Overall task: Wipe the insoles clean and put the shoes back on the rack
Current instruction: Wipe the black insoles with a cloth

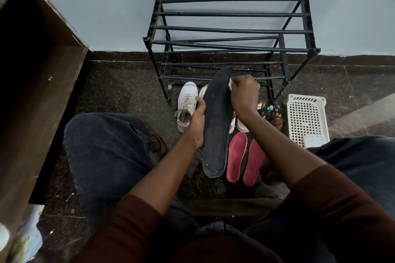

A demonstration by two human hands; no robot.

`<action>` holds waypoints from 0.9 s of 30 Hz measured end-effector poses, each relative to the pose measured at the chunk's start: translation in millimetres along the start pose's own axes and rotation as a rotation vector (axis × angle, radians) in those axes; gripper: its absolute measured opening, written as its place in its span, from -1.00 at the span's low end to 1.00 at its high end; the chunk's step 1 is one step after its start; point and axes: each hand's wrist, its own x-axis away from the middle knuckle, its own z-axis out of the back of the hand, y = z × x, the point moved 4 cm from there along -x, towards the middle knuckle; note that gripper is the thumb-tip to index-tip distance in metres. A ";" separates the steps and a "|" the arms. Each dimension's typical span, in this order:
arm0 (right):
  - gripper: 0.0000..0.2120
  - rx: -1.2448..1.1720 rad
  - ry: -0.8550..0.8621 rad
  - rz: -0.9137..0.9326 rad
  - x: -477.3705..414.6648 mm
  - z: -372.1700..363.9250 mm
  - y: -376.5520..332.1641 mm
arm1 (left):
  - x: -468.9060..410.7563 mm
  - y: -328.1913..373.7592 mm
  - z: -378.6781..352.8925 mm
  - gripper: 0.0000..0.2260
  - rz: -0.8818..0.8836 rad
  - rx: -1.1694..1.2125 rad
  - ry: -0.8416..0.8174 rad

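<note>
Black insole (215,121) sits mid-frame, toe at 12, heel at 6. My L hand (197,121) grips its 9 o'clock edge, thumb curled over it. My R hand (244,96) is fisted on a white wipe (230,86), pressing near the toe. Risk, as I judge it: a one-edge hold on a floppy sole w/ pressure way up at the toe could fold it or pop it loose onto the red insoles (236,156) at 5 o'clock, re-soiling them. Wipe's mostly hidden, so can't tell how much clean face is left. White shoe (187,102) at 10, not on the rack (230,30) yet.
</note>
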 end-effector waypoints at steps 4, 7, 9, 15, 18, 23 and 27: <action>-0.78 0.000 -0.026 0.042 -9.8 0.8 -1.0 | -0.6 3.7 -3.7 -0.26 -0.012 0.027 -0.046; -0.78 -0.001 -0.053 0.003 2.4 -0.7 7.9 | -4.5 1.6 -1.3 -0.27 -0.022 0.021 -0.003; -0.79 -0.023 -0.106 -0.014 20.6 -4.1 11.8 | -8.0 0.6 3.1 -0.28 -0.046 0.013 0.035; -0.80 0.047 -0.150 0.030 62.0 -13.4 16.5 | -11.4 -4.0 7.8 -0.28 -0.027 -0.032 0.091; -0.81 0.038 -0.088 -0.075 40.3 -9.1 22.5 | -8.1 -8.9 4.6 -0.30 0.011 -0.018 0.047; -0.77 -0.010 -0.010 -0.116 -3.2 1.3 15.8 | 1.3 -11.5 -6.0 -0.30 0.095 -0.021 -0.044; -0.78 -0.024 -0.044 0.032 -12.4 -0.5 -2.2 | 1.5 -10.7 -12.3 -0.31 0.133 -0.042 -0.069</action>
